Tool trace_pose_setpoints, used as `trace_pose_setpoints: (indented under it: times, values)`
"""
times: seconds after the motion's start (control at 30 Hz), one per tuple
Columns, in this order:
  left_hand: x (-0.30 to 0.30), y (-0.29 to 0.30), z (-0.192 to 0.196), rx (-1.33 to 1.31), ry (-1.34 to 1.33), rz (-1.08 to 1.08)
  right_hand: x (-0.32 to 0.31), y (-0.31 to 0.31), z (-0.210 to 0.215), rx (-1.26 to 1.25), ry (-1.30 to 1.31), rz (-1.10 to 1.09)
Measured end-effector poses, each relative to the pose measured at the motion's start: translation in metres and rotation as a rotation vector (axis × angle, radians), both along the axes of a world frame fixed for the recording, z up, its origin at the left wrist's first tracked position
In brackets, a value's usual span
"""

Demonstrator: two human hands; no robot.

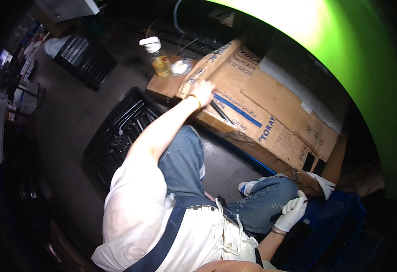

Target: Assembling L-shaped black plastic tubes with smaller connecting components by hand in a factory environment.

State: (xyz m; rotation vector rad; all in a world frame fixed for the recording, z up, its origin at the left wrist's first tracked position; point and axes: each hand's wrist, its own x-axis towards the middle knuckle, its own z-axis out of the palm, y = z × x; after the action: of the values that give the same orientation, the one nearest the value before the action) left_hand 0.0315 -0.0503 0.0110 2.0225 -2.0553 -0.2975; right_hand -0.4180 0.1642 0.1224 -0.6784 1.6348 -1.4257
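My left hand, bare with a yellow band at the wrist, is closed at the left end of the flattened cardboard on the bench. What its curled fingers hold, if anything, is hidden. Close beside it, a slim dark stick-like thing lies on the cardboard. My right hand, in a white glove, is closed near my right knee. Dark bits show at its edges, but the thing in it is too small and dim to name.
A bottle with a white cap and yellow liquid stands beyond my left hand, next to a clear crumpled wrapper. Black crates sit on the floor at left. A blue crate stands at right. A green panel curves overhead.
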Motion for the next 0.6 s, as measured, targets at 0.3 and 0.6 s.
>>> trace_pose_setpoints:
  times: [0.3,0.6]
  values:
    - [-0.059,-0.045,-0.097,0.717,-0.348,-0.072,-0.023,0.004,-0.014,0.119,-0.036,-0.055]
    - [-0.059,-0.039,-0.064,0.337,0.023,-0.12,-0.019,0.001,-0.013,0.101,-0.079,-0.033]
